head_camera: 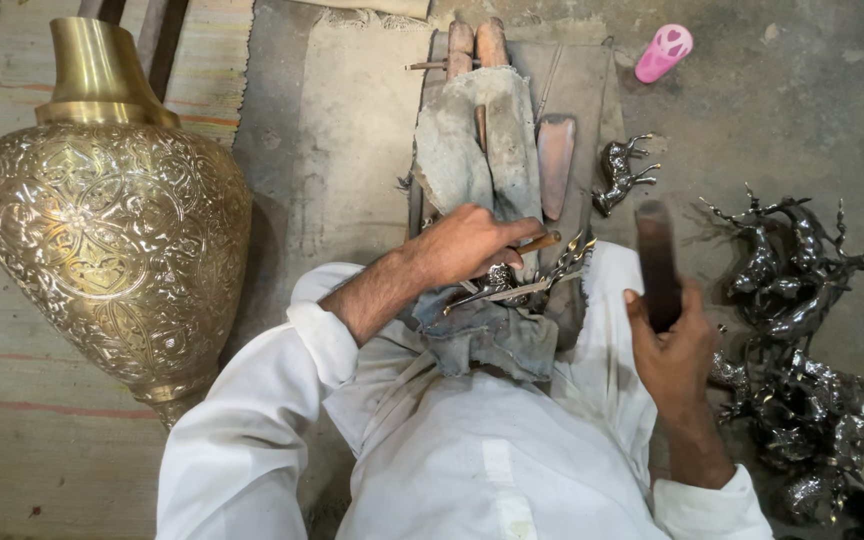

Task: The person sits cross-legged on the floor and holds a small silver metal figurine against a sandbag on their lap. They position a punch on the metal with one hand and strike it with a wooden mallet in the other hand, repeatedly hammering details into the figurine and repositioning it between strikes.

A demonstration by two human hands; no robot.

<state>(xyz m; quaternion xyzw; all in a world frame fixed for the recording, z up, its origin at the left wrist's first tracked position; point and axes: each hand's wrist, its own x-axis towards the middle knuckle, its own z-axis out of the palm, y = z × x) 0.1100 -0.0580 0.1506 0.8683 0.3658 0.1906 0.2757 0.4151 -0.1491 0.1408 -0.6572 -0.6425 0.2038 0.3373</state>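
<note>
A: Holding a thin punch tool [535,243] in the left hand [467,243], grip clenched around it, tip down on a small silver-grey metal figurine [527,283] lying on a cloth-wrapped block [482,150] at about 12 o'clock from the lap.

B: Right hand [674,350]?

A: Fist wrapped on a dark blurred mallet [657,262], raised at 3 o'clock of the figurine. To do this well, I'd judge: keep the punch steady and square on the piece, short controlled taps, figurine pinned so it can't skid.

B: Materials?

A: Figurine looks like cast metal, shiny, spiky with thin legs or antlers. Cloth grey, worn, soft. A heap of similar dark glossy figurines [802,330] at 3 o'clock on the floor, one loose one [620,172] at 1 o'clock. Big brass vase [102,230] at 9 o'clock, rounded, embossed floral pattern, polished. Pink plastic bottle [663,52] at 1 o'clock, far. Wooden-handled tools [476,42] top of the block. Floor rough concrete.
</note>
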